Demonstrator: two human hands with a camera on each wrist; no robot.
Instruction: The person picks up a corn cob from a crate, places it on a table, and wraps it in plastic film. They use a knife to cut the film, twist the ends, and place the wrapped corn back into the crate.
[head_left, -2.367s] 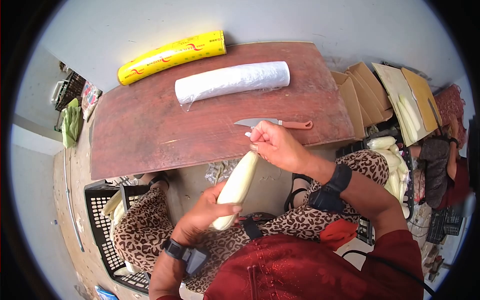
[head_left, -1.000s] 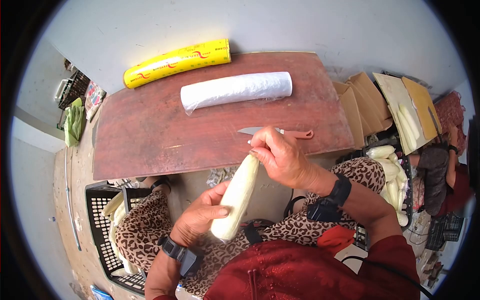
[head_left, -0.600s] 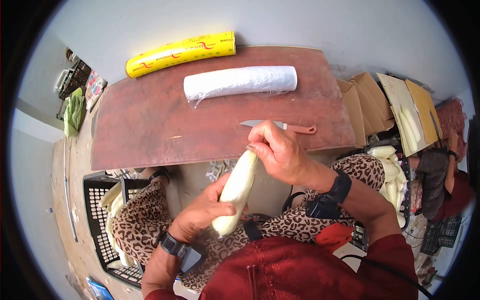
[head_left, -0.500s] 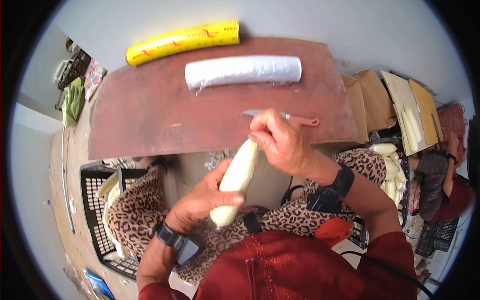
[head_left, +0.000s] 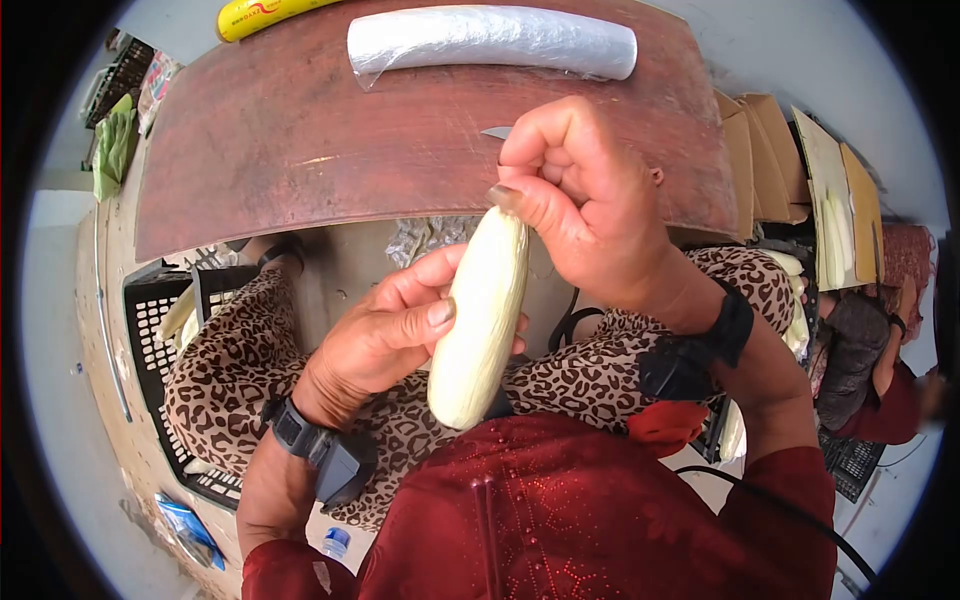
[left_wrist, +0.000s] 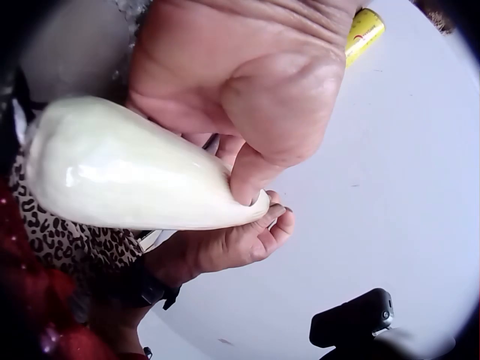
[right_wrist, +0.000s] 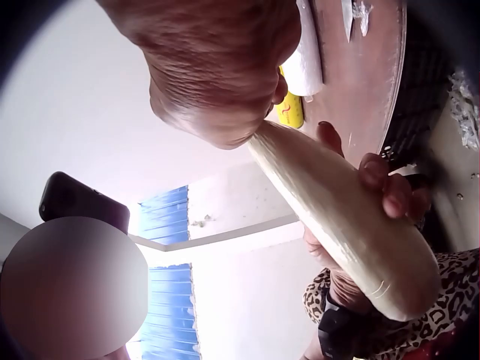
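A long, pale yellow-green vegetable (head_left: 480, 320) with a glossy, finely streaked skin is held up over the lap, its narrow end towards the table. My left hand (head_left: 370, 335) grips its middle, thumb on the near face and fingertips showing at the far side. With thumb and curled fingers my right hand (head_left: 600, 215) pinches the narrow tip. The right wrist view shows the vegetable (right_wrist: 349, 217) slanting down to its blunt end. In the left wrist view a small flap stands at the vegetable's tip. A knife (head_left: 495, 132) lies behind the right hand, mostly hidden.
The reddish-brown table (head_left: 250, 160) carries a roll of clear film (head_left: 490, 42) and a yellow printed roll (head_left: 262, 14). Black crates (head_left: 150, 340) with pale vegetables flank the legs. Cardboard boxes (head_left: 770, 160) stand at right, where another person (head_left: 885, 400) sits.
The head view has tipped down and come closer, so table and rolls sit higher. The left thumb has shifted up the vegetable; the right hand stays pinched at its tip.
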